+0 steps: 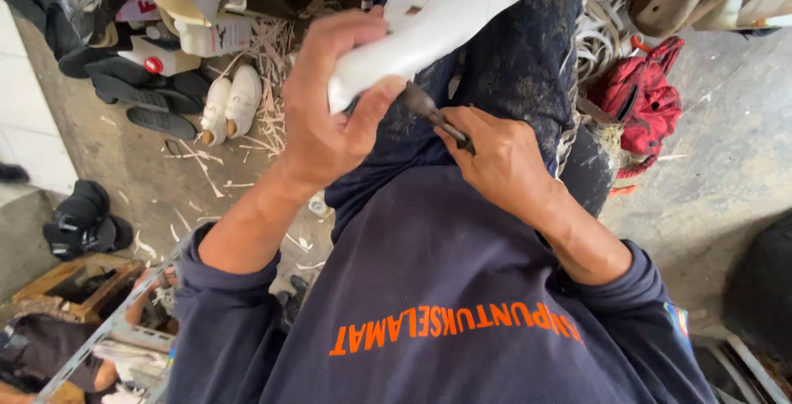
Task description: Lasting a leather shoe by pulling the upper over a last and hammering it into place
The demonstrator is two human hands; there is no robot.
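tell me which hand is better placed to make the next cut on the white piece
Probably the right hand: it holds the knife against the white piece, which the left hand grips.

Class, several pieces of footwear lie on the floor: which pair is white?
The pair of small white shoes beside the wood shavings; the sandals left of them are black.
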